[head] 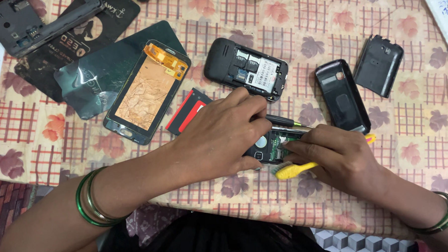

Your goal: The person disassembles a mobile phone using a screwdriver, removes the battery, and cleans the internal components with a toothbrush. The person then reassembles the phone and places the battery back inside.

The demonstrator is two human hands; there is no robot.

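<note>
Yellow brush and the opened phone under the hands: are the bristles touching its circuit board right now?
Cannot tell. In the head view the right hand holds the yellow brush at the edge of the opened phone, but the fingers hide where the bristles meet it.

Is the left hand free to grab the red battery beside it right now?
Probably not: the left hand is holding down the opened phone, though the red battery lies uncovered just beyond its knuckles.

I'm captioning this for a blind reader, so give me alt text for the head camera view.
Two hands work on a small opened phone on a patterned tablecloth: the left hand steadies it, and the right hand holds a yellow brush against it. A screwdriver, another opened phone, two back covers and a screen panel lie around them.
</note>
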